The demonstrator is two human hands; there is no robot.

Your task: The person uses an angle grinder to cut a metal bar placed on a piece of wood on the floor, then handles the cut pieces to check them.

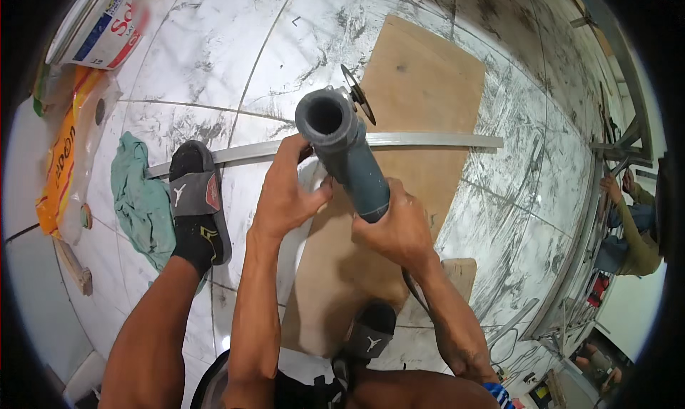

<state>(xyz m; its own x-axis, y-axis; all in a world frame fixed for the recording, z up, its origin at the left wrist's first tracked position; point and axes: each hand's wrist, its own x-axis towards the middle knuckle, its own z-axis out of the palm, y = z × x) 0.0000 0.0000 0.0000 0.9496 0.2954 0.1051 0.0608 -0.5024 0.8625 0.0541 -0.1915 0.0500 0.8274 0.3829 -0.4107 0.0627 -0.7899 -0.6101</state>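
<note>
An angle grinder (pixel 349 168) with a blue-green body and a dark round collar hangs in the middle. My right hand (pixel 399 227) is closed around its near end. A thin dark disc (pixel 357 95) stands edge-on at the right of the tool's head. Close by the grinder's left side is my left hand (pixel 285 198), its thumb and forefinger spread apart; the other fingers are largely hidden. Behind both, a long silvery metal bar (pixel 435 140) crosses the scene, passing behind my left hand and over a brown board (pixel 427 73) on the floor.
My left foot in a sandal (pixel 196 191) rests over the bar, beside a green cloth (pixel 143 198). At far left are a white bucket (pixel 85 34) and an orange plastic bag (pixel 64 163). My right sandal (pixel 372 330) touches the board. Another person (pixel 631 227) appears at far right.
</note>
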